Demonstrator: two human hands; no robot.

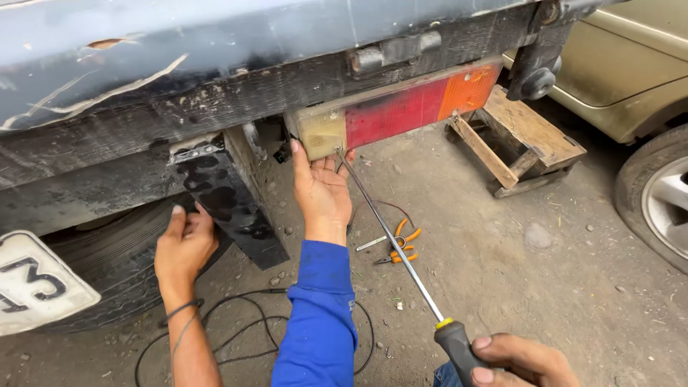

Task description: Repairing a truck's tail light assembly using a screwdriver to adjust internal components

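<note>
My right hand (527,360), at the bottom right, grips the black handle of a long screwdriver (390,236). Its thin shaft runs up and left, and the tip meets the lower edge of a truck's tail lamp (401,111), near the lamp's pale left section. My left hand (183,244), a dark band on its wrist, holds the edge of a black mud flap (229,208) beside the tyre (107,272). Another person's hand (321,188), in a blue sleeve, presses against the underside of the lamp's left end, right beside the screwdriver tip.
Orange-handled pliers (401,247) lie on the dirt ground under the shaft. A black cable (244,330) loops across the ground near my left arm. A wooden crate (519,140) sits right of the lamp. A car's wheel (663,197) stands at the far right, a number plate (36,283) at the far left.
</note>
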